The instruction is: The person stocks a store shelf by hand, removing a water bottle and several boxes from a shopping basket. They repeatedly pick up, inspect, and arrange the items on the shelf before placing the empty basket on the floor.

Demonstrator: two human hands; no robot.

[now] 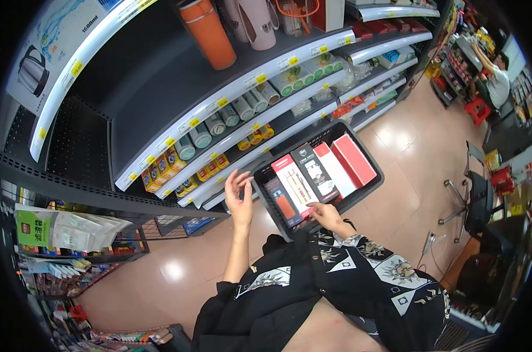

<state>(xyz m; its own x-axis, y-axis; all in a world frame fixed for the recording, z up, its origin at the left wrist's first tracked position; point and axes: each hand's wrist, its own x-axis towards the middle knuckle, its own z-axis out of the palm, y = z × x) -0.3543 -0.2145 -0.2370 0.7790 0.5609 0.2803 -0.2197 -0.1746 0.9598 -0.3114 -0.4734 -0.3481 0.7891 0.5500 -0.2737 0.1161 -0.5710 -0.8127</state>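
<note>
Ok so your left hand [239, 196] is hovering just left of the black basket [368, 189], holding nothing, with the fingers loosely curled and partly open. Your right hand [329, 216] is reaching over the near side, its fingertips touching the near end of the white-and-red box [293, 186]. I can't tell if it's actually gripping it.

That box is lying in the basket with at least 4 others. The dark box with an orange-red panel [282, 200] is sitting on its left, and the black box [316, 172] is sitting on its right. Further right, the red-and-white box [335, 168] is lying beside the red box [356, 160].

The grey shelving [160, 76] is running along the far side, with an orange tumbler [210, 38] and a pink cup [258, 26] standing up top, and cans [231, 114] lining a lower shelf. Way over at far right, 1 person in a white shirt [499, 85] is sitting near a red stool [478, 110], arms reaching up toward some goods.
</note>
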